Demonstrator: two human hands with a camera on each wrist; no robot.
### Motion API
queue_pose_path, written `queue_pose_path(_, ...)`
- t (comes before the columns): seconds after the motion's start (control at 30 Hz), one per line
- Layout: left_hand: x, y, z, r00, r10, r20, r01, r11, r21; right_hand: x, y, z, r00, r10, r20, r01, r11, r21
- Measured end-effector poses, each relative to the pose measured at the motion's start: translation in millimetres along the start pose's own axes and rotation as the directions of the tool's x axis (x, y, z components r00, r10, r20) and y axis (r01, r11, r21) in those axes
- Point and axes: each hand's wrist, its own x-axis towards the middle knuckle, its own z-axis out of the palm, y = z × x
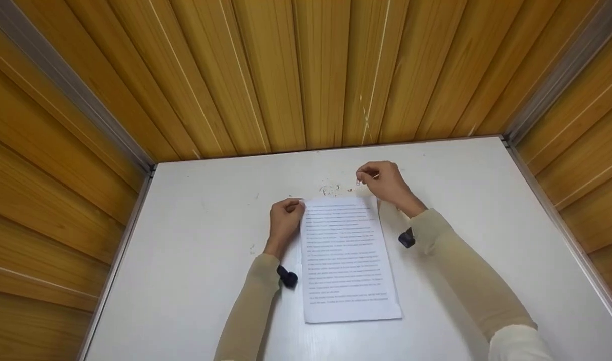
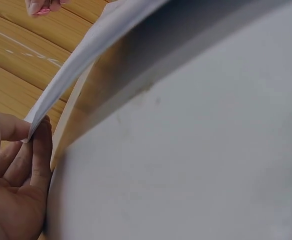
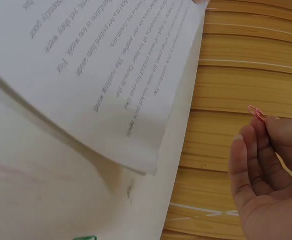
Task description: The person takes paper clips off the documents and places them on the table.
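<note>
Pinching the printed sheets (image 1: 348, 255) at their far-left corner, left hand (image 1: 284, 215) lifted it. Long axis ran near-to-far. Right hand (image 1: 383, 181) gripped a pink paper clip (image 3: 256, 112), loop pointing up.

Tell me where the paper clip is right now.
The pink paper clip is pinched in the right hand, just beyond the top right corner of the printed sheets.

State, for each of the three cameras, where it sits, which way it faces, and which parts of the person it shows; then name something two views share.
Head: high, looking forward and down at the white table; both forearms, left hand, right hand.
Left wrist: low, looking along the table; left hand pinching the paper stack.
Right wrist: low, facing the wooden wall; right hand holding a pink paper clip.
Shared: the paper stack.
</note>
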Motion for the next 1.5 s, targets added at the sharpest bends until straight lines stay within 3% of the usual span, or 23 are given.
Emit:
queue_pose_path(0.2,0.5,4.2,-0.4,0.999,-0.008,-0.036,0.009,1.000,0.014,-6,1,-33,1.000,-0.003,-0.012,0.003,1.000,-0.022)
queue_pose_path(0.5,-0.6,3.5,4.2,0.998,-0.012,-0.066,0.016,0.998,0.053,-20,20,-64,0.997,0.072,0.013,-0.071,0.994,-0.081)
queue_pose_path(0.7,-2.3,6.7,3.1,0.998,-0.040,-0.050,0.044,0.996,0.081,-30,36,-73,0.994,0.096,0.052,-0.089,0.988,-0.127)
queue_pose_path(0.9,-7.1,14.0,1.6,0.997,-0.078,0.014,0.075,0.989,0.127,-42,54,-82,0.986,0.144,0.079,-0.129,0.976,-0.175)
queue_pose_path(1.07,-9.0,17.4,-0.3,0.994,-0.106,0.010,0.104,0.983,0.153,-50,69,-88,0.976,0.195,0.096,-0.175,0.966,-0.190)
queue_pose_path(1.23,-9.7,17.2,-6.5,0.995,-0.090,0.045,0.083,0.987,0.139,-60,81,-88,0.965,0.244,0.095,-0.224,0.956,-0.188)
queue_pose_path(1.5,-8.9,15.6,-11.4,0.996,-0.058,0.065,0.049,0.990,0.133,-68,99,-83,0.961,0.256,0.102,-0.230,0.949,-0.214)
